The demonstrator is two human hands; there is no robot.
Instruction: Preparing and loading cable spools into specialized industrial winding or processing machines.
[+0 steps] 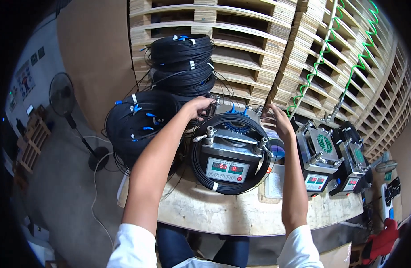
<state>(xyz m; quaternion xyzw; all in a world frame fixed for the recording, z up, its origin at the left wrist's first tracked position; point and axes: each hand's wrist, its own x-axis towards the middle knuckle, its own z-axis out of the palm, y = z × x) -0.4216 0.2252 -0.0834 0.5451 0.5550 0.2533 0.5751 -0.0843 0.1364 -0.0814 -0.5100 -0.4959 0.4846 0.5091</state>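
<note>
A black cable coil (199, 165) with a white tie hangs around a polishing machine (227, 154), resting over its metal clamp posts. The machine has a lit red display and buttons on its front. Blue connectors (239, 110) stand up at the back of its round fixture. At the back left post is my left hand (197, 108), thumb and fingers apart, its fingertips close to thin black cable. Across from it, my right hand (278, 120) reaches beside the back right post with fingers spread. Whether either hand touches the cable is hard to make out.
More black cable coils (181, 58) are stacked at the back left, with another pile (125, 120) in front. Two similar machines (319, 147) stand to the right. A pale tray (274, 182) sits on the wooden table (205, 219). Wooden pallets (245, 35) rise behind; a fan (62, 96) stands left.
</note>
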